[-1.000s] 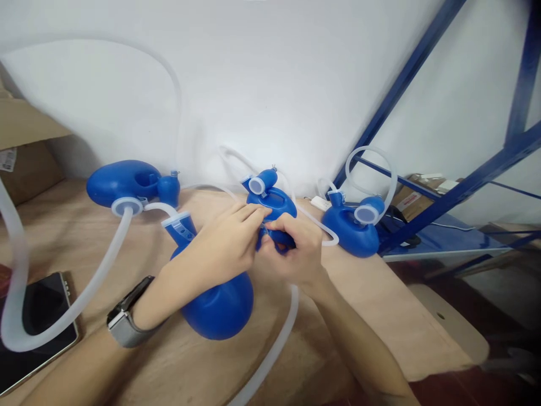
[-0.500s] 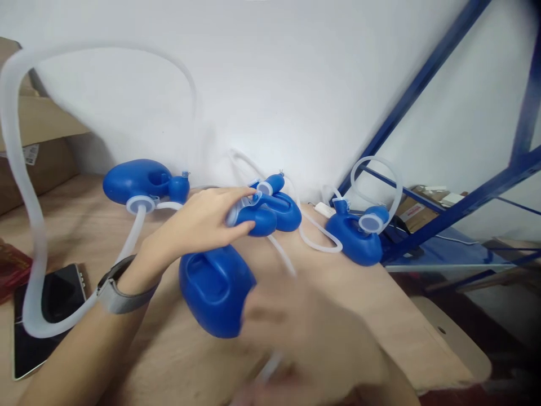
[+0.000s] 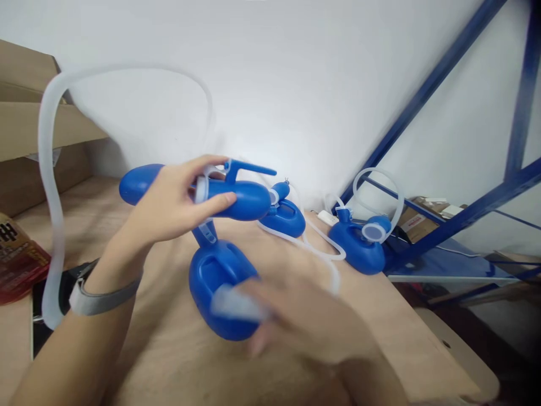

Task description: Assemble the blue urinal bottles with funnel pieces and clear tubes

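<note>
My left hand [image 3: 169, 200] is wrapped round a blue urinal cup [image 3: 249, 200] with a pale rim and a flat blue strip sticking out from its top. The cup is held lying on its side above the table. Below it stands a blue urinal bottle [image 3: 200, 287] with a moulded handle and a short neck. My right hand [image 3: 304, 316] is smeared by motion in front of the bottle. Its fingers are closed on the end of a translucent tube [image 3: 239, 304], also blurred.
Other blue urinal bottles with tubes stand behind: one at left [image 3: 137, 183], one at middle [image 3: 283, 223], one at right [image 3: 359, 251]. A wide loop of tube [image 3: 51, 169] rises at left, near a red package [image 3: 21, 265] and cardboard boxes [image 3: 42, 129]. Blue shelving [image 3: 426, 79] stands right.
My left hand has turned the cup and brought it slightly up and left, showing its flat strip. My right hand has moved, and the tube end now shows in front of the bottle.
</note>
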### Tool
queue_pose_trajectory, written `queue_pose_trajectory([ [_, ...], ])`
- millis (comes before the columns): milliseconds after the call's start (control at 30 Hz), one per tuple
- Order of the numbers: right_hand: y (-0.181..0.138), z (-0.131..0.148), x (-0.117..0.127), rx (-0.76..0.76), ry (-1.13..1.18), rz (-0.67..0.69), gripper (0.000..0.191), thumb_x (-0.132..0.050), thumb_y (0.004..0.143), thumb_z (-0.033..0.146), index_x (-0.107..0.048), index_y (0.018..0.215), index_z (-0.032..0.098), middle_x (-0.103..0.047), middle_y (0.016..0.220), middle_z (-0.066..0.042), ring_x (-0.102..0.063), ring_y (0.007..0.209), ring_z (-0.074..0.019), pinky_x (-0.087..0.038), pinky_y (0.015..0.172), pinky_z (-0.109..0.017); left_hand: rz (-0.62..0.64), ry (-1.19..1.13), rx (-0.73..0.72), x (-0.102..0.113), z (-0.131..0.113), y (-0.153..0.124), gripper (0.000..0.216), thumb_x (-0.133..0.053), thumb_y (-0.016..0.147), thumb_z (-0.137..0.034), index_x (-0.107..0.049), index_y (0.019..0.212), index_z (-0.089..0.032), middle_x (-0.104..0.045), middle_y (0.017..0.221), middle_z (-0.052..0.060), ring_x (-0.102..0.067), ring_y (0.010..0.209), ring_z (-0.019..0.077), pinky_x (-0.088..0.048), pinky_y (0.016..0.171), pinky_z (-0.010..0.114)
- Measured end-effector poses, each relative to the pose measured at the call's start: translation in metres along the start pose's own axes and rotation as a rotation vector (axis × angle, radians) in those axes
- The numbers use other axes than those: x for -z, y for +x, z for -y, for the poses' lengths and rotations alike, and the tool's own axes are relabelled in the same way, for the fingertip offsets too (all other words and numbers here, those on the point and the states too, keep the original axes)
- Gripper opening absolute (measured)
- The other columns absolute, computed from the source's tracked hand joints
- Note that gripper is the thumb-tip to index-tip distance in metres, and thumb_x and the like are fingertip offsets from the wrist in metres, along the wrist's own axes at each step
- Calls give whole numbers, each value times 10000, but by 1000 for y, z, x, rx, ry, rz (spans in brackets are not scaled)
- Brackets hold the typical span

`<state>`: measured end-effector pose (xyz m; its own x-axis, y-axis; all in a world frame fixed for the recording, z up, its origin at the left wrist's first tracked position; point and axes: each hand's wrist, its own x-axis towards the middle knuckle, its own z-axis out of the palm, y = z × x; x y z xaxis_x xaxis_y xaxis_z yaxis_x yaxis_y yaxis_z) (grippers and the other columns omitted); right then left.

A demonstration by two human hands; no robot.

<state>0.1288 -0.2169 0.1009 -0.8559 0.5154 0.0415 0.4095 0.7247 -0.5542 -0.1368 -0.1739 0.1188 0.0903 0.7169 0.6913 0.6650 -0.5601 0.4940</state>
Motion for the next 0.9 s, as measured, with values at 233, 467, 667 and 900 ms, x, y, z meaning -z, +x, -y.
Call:
queue_pose_trajectory([
  [233,-28,-59,63,-275,-243,-226,462,-342,1116,544,-665,1042,221,-672,833,-30,-633,773,-199,-496,733,-327,-57,-364,-26,13,17,0,470,-839,811,-442,-731,1231,-261,-773,1087,31,-724,920,233,-596,661,275],
  [467,-10,-67,49,-212,-405,-289,380,-389,1125,491,-639,1236,228,-718,918,-49,-649,812,-225,-408,689,-314,40,-290,4,-14,7,7,474,-831,800,-417,-720,1203,-194,-796,1061,49,-737,907,225,-607,696,267],
  [667,-11,-76,53,-101,-522,-418,462,-339,1137,504,-682,1046,209,-719,837,-39,-627,743,-200,-356,660,-303,-69,-267,-8,-8,20,3,493,-844,797,-508,-732,1222,-285,-781,1068,9,-742,846,222,-593,608,272],
  [900,-11,-80,52,39,-589,-585,470,-362,1142,459,-696,949,190,-742,817,-44,-664,721,-189,-371,637,-314,-55,-307,7,-16,20,2,383,-867,792,-480,-761,1128,-327,-780,1002,-22,-708,748,180,-571,577,260],
])
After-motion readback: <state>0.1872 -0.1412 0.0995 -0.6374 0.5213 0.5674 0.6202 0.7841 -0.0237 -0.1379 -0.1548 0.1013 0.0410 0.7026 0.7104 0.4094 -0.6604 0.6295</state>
